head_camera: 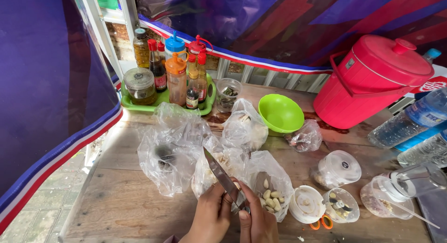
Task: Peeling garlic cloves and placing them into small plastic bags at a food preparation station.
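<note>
Both hands are working close together at the near edge of the wooden table [121, 196], right over an open plastic bag of peeled garlic cloves [272, 198]. The right hand [258, 222] is gripping the handle of a knife [222, 175], fingers wrapped tight, with the blade pointing up and away to the left. The left hand [212, 217] is pinching in narrow against the blade near its base; it looks like there's a clove between thumb and fingers, but I honestly can't tell, the fingers are covering it.

On handling: garlic cloves are small, light and firm, and once the skin is coming off they're probably getting a bit slick and sticky. So I'd say fingertip pinch at the ends, not a squeeze in the middle. The knife is stiff and sharp along one edge, so the handle is the only sane place to hold it, thumb staying off the edge side.

Around them: more crumpled clear bags [170, 150], a lime green bowl [281, 113], a green tray of sauce bottles [163, 101] at the back, a big red bucket with lid [368, 80], water bottles [414, 119] on the right, a few small clear tubs [337, 168], and orange-handled scissors [321, 223] poking out by the lid next to the bag.
</note>
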